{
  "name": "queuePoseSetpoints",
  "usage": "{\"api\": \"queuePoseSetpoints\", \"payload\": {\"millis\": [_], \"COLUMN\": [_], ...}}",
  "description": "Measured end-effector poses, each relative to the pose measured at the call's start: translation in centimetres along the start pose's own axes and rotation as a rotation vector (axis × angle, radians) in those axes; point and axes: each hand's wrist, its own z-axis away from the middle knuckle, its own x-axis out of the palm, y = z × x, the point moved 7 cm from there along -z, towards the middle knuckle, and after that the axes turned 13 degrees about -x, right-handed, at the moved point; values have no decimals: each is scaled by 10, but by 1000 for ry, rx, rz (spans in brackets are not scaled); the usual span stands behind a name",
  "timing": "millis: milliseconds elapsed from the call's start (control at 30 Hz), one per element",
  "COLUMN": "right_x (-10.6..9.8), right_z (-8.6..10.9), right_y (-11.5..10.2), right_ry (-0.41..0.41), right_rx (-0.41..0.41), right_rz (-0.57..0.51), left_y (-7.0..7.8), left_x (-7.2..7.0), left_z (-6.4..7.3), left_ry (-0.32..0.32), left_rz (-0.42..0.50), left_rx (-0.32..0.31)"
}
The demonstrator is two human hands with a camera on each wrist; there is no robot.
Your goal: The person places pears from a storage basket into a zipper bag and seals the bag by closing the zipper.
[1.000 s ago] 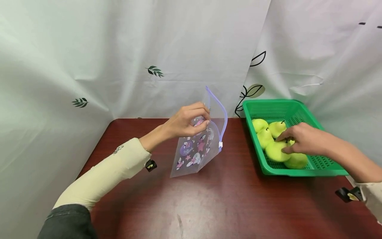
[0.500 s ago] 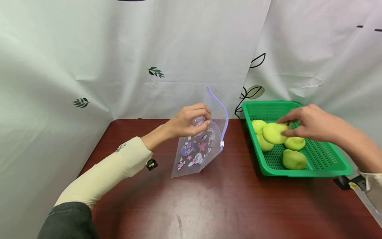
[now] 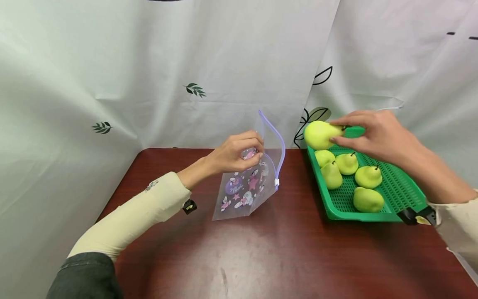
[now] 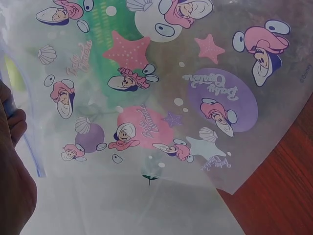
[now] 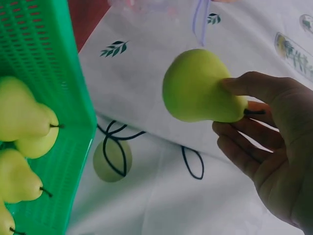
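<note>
A clear zipper bag [image 3: 242, 191] printed with pink and purple cartoon figures hangs over the middle of the table, its mouth spread toward the right. My left hand [image 3: 239, 150] pinches the near side of its lilac-edged opening; a white slider sits low on that edge. Above the basket's far left corner, my right hand [image 3: 377, 133] grips a yellow-green pear [image 3: 322, 135] by its stem end. In the right wrist view thumb and fingers hold that pear [image 5: 198, 88], its round end free. Several other pears [image 3: 367, 199] lie in the green basket [image 3: 332, 212].
The basket stands on the right of the dark red table [image 3: 209, 257]. A white curtain [image 3: 157, 74] with leaf prints hangs behind the table's back edge.
My right hand has taken hold of a pear inside the basket and lifted it up and to the left, over the far rim. The left hand and bag have stayed nearly still.
</note>
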Motion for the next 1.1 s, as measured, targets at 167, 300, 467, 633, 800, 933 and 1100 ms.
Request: {"api": "queuePoseSetpoints", "payload": {"millis": [167,300,467,633,800,933,1100], "right_x": [-3,-4,0,9,19,29,38], "right_z": [-12,-18,-24,-35,-44,-48,-48], "right_y": [-7,-14,-24,-34,-42,-44,-44], "right_ry": [67,131,213,232,229,215,175], "right_rx": [34,74,73,54,32,35,47], "right_rz": [-44,-93,-170,-241,-271,-278,-264], "left_y": [-1,0,1,0,-1,1,3], "left_x": [-1,-1,-1,0,1,1,1], "left_z": [0,1,1,3,4,3,3], "left_ry": [0,-3,-4,-6,1,11,20], "left_rz": [-5,-15,-21,-18,-33,-54,-50], "left_rx": [1,-1,1,8,14,17,25]}}
